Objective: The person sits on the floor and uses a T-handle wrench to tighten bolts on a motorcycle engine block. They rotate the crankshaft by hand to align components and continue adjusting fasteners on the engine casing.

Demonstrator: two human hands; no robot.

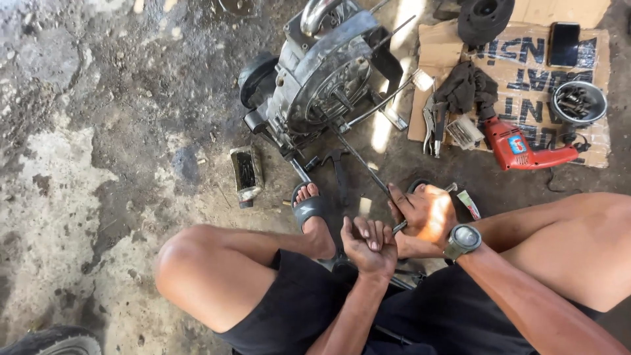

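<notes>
The near end of the long metal rod (358, 158) is covered by the right hand (424, 217). A tyre (56, 342) is cut off at the lower left corner. The contents of the metal bowl (578, 102) are too small to be told.

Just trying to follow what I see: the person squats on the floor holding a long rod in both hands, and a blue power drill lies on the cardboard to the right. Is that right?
Not quite: the power drill is red, not blue. The head view shows it on the cardboard to the right. The rest holds: both the left hand and right hand grip the long rod.
</notes>
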